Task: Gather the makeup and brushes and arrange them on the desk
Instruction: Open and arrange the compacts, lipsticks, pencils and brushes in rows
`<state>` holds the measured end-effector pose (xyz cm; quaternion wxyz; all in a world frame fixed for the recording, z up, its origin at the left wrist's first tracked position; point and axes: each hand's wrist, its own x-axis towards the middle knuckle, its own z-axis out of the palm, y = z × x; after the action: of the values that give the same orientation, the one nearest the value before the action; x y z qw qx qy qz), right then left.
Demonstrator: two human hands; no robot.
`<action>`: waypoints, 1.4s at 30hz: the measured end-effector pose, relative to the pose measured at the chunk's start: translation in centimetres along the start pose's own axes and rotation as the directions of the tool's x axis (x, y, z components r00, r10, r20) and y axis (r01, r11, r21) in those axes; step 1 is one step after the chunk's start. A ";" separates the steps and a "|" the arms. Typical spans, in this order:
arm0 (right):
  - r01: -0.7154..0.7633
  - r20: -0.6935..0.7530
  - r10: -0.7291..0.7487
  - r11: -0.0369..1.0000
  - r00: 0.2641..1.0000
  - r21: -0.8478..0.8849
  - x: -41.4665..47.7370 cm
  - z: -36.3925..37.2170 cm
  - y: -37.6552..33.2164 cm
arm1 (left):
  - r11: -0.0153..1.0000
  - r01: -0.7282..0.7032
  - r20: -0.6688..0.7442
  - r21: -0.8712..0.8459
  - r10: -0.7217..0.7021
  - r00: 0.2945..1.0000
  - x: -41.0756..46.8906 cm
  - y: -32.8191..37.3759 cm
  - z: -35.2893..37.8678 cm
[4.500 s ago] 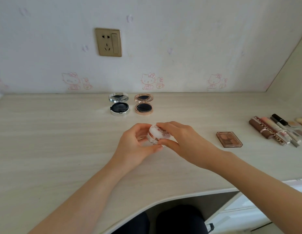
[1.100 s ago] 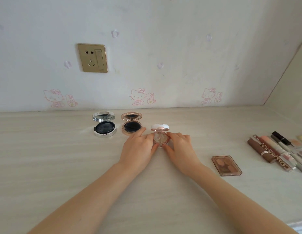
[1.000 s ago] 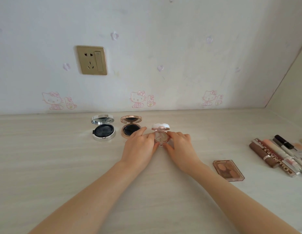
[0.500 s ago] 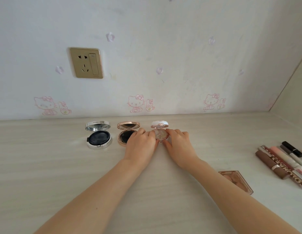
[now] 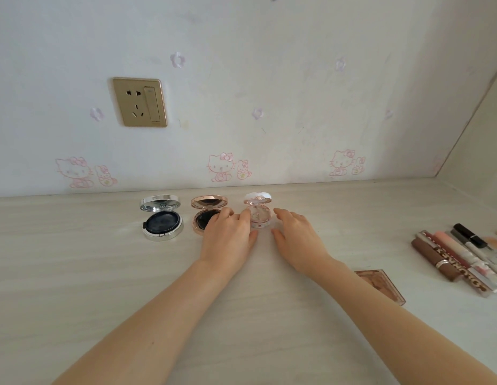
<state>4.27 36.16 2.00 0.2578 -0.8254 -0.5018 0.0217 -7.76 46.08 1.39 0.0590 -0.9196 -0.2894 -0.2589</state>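
Three open compacts stand in a row near the wall: a silver compact (image 5: 161,218), a rose-gold compact (image 5: 204,215) and a small white-and-pink compact (image 5: 259,212). My left hand (image 5: 229,237) lies flat on the desk, its fingers partly over the rose-gold compact and touching the left side of the small one. Just right of the small compact, my right hand (image 5: 296,237) hovers with relaxed fingers and holds nothing. An eyeshadow palette (image 5: 380,284) lies partly behind my right forearm. Several lip tubes and pencils (image 5: 458,259) lie at the right.
The pale wooden desk (image 5: 75,273) meets a white wall with cartoon-cat stickers and a gold power socket (image 5: 140,102). A side wall closes off the far right corner.
The small compact went from being held in both hands near me to standing open in the row beside the rose-gold one. My right hand has just come off it.
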 end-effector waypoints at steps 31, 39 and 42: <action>-0.324 -0.154 0.309 0.942 0.939 -0.084 -13.8 -8.4 7.7 | 0.822 0.100 0.283 -0.561 0.078 0.956 -5.6 16.5 -2.4; -0.340 -0.129 0.403 0.874 0.906 0.347 -15.0 -9.2 6.7 | 0.541 0.242 0.288 -0.805 0.000 0.958 -6.5 16.0 -2.6; -0.295 -0.121 0.354 0.890 0.927 0.347 -15.2 -9.3 5.9 | 0.478 0.277 0.302 -0.833 -0.027 0.953 -6.6 15.4 -3.2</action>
<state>4.31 17.46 3.98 0.4265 -0.8428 -0.3204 0.0714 -5.10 29.26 1.40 -0.4713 -0.8184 -0.2056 -0.2565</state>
